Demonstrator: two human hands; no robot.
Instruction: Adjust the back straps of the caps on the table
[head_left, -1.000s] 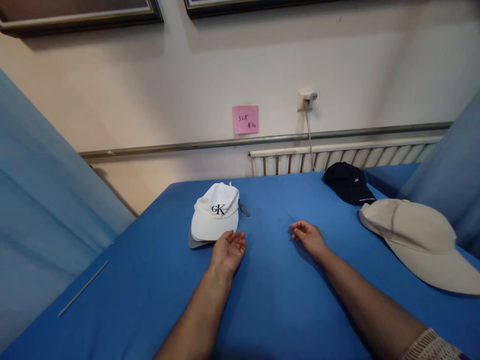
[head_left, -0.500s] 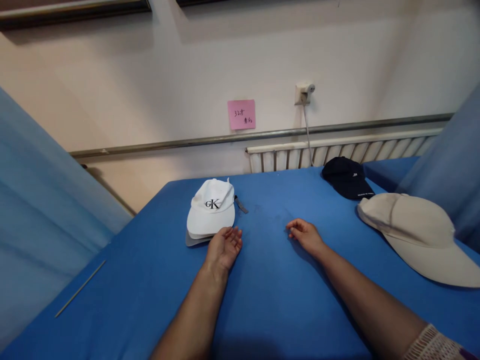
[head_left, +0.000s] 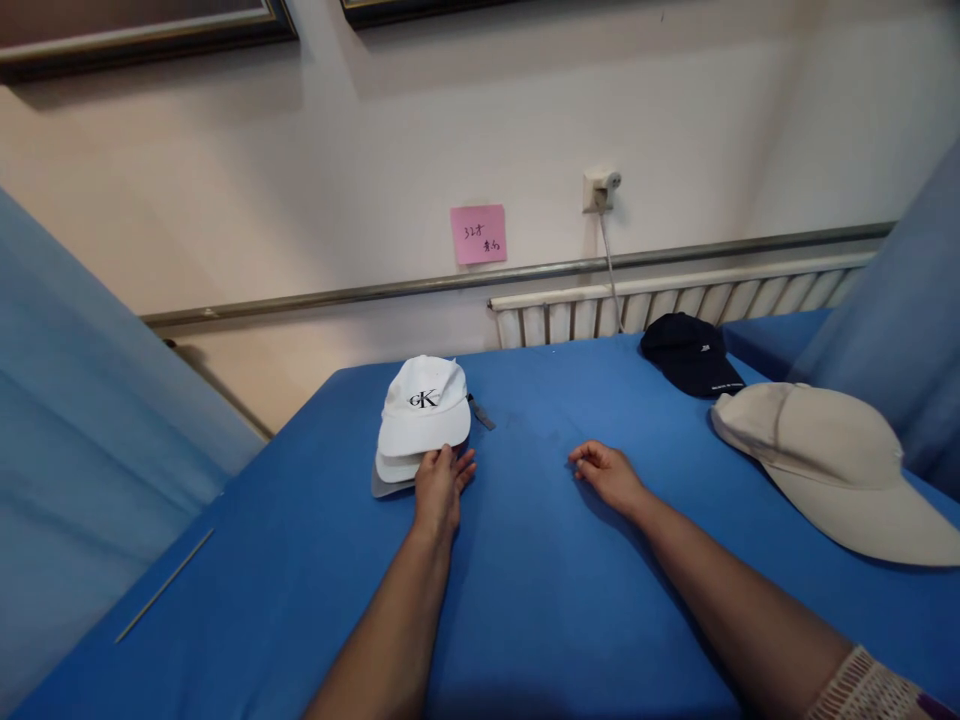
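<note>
A white cap (head_left: 424,400) with black CK lettering tops a small stack on the left. Under its brim show a second whitish brim (head_left: 396,467) and a grey brim (head_left: 390,488). My left hand (head_left: 440,487) pinches the front edge of the top cap's brim between thumb and fingers, and that brim is raised a little off the one below. To the right, my right hand (head_left: 606,473) rests on the blue-covered table (head_left: 517,560), its fingers loosely curled together with nothing seen in them.
A navy cap (head_left: 690,353) and a large beige cap (head_left: 821,450) lie on the right. A thin stick (head_left: 165,585) lies at the left edge. Behind are a radiator (head_left: 577,318), a wall pipe (head_left: 375,293) and a pink note (head_left: 478,234). Blue curtains (head_left: 90,430) hang at both sides.
My left hand has turned from palm-up beside the stack to a pinch on the top white cap's brim, which has risen slightly. The right hand stays nearly where it was.
</note>
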